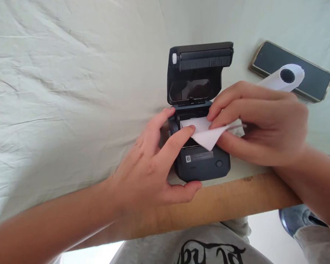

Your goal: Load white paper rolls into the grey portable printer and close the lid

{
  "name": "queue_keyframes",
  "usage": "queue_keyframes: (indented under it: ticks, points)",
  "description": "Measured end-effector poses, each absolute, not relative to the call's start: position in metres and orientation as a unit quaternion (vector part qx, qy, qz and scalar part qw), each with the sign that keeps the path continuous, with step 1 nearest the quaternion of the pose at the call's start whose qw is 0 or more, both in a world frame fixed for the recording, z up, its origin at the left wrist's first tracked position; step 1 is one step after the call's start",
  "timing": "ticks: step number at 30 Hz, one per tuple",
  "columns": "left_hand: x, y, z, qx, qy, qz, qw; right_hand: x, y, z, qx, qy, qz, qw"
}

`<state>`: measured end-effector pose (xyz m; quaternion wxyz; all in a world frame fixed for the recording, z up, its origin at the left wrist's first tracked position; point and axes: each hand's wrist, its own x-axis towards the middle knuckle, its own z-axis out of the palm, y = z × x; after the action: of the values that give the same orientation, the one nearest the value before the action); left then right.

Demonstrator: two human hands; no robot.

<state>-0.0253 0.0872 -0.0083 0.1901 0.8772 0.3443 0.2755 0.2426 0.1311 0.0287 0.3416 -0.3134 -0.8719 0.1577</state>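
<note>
A compact, dark plastic printer with an octagonal outline lies on a creased, pale cloth, close to the brown wooden edge nearest the wearer, a position that presumably allows both forearms to reach it comfortably. Its black hinged lid, fitted with a roller, stands raised on the far side, exposing the inner compartment. The left hand has its fingers spread wide across the body: one fingertip bears on the rear left corner, the thumb lies along the front edge, and the index finger presses on a thin white paper sheet. This arrangement appears to brace the printer and pin the sheet at once. The sheet lies over the open compartment, its loose corner pointing towards the front panel. The right hand has its fingers nearly closed, the paper's right-hand part between thumb and fingertips; such a light pinch would suit flimsy material. What lies within the palm cannot be told. Beyond the right hand, a white cylindrical object with a dark round end overlaps a dark-screened smartphone in a gold-toned case, both apart from the printer.
</note>
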Motion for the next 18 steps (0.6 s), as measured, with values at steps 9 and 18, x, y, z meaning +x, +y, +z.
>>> queue_keyframes:
  ticks: [9, 18]
  points:
    - [-0.029, 0.093, -0.003, 0.887, 0.318, 0.26, 0.21, 0.244, 0.131, 0.018, -0.228, -0.904, 0.131, 0.336]
    - [-0.031, 0.092, -0.006, 0.892, 0.3, 0.288, 0.179, 0.238, 0.132, 0.011, -0.229, -0.886, 0.127, 0.383]
